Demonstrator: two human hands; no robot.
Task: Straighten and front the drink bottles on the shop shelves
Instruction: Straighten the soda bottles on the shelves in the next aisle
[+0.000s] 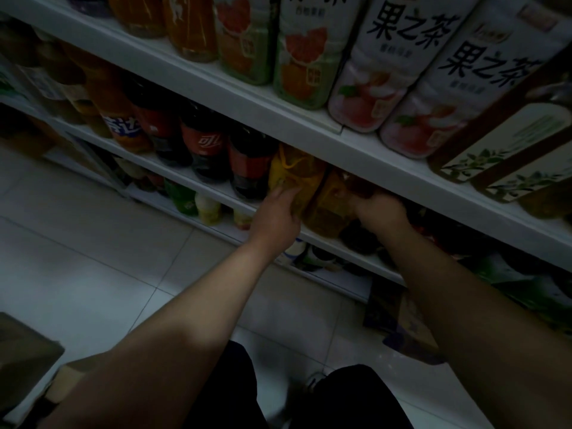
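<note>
Pale tiled floor [93, 243], brown cardboard box [21, 351] at lower left, dark printed carton [402, 320] at right

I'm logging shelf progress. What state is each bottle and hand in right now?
Yellow bottle: standing, gripped by the left hand.
Amber bottle: standing beside it, gripped by the right hand.
Left hand: fingers curled round the yellow bottle.
Right hand: fingers curled round the amber bottle.
Cola bottles: standing in a row, untouched.
Tea bottles: standing in a row, labels facing out, untouched.
</note>
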